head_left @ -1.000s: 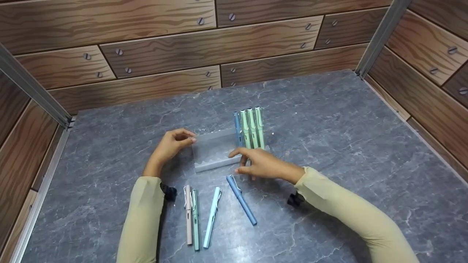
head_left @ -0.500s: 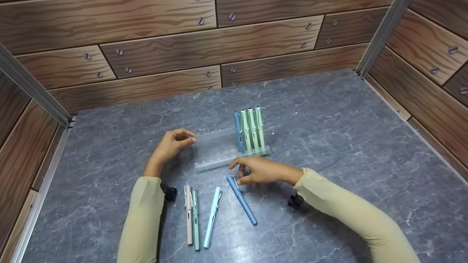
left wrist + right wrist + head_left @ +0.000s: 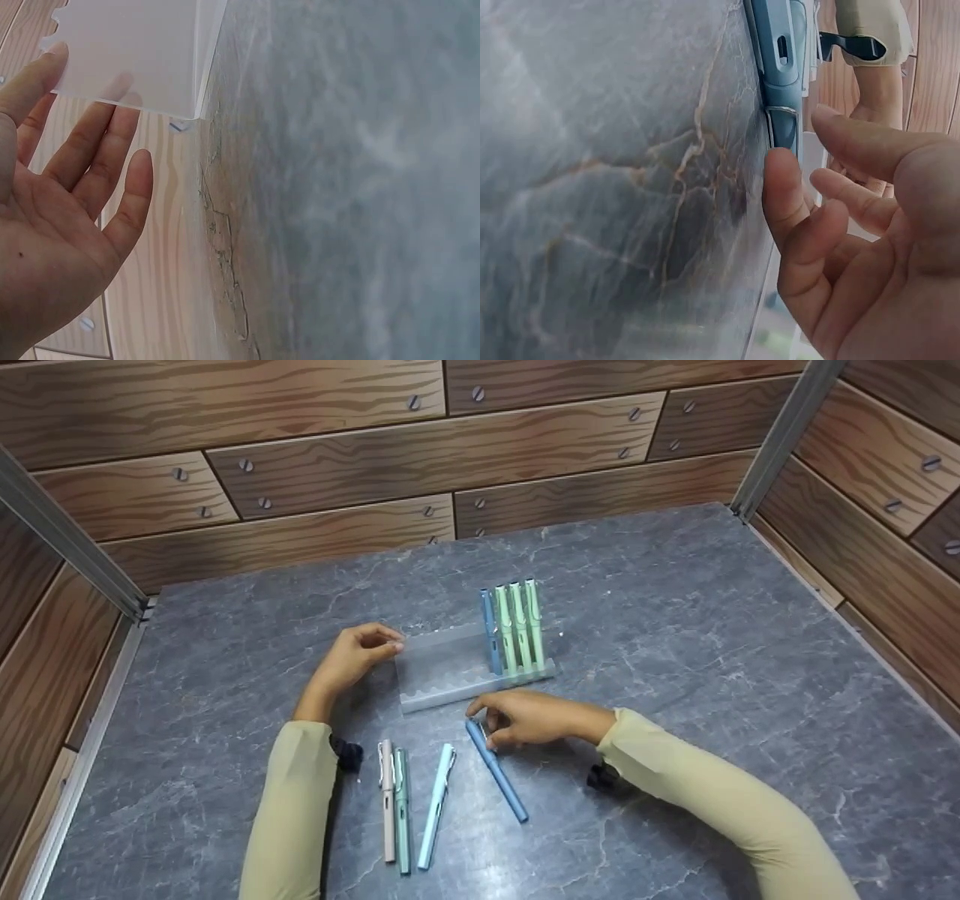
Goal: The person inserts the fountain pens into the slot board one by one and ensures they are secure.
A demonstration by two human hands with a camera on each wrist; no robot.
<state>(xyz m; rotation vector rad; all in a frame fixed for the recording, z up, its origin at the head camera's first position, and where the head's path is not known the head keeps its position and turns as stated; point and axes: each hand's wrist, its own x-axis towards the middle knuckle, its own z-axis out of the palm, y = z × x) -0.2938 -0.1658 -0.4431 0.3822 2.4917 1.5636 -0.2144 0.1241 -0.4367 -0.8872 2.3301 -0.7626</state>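
My left hand pinches the left end of a clear plastic pen stand; in the left wrist view its thumb lies on one side of the panel and fingertips show through behind. A blue pen with a wire clip lies slanted on the table in front of the stand. My right hand is over its capped end, thumb and fingers bent and parted around it. In the right wrist view the thumb stands off from the blue pen, with one fingertip close to its end.
Three light green pens and one blue pen stand in the right part of the holder. Nearer me lie a light blue pen, a green pen and a greyish-pink pen. Wood-patterned walls enclose the table.
My right hand has moved down, away from the stand's front edge, to the capped end of the loose blue pen. The left hand, stand and pens have stayed put.
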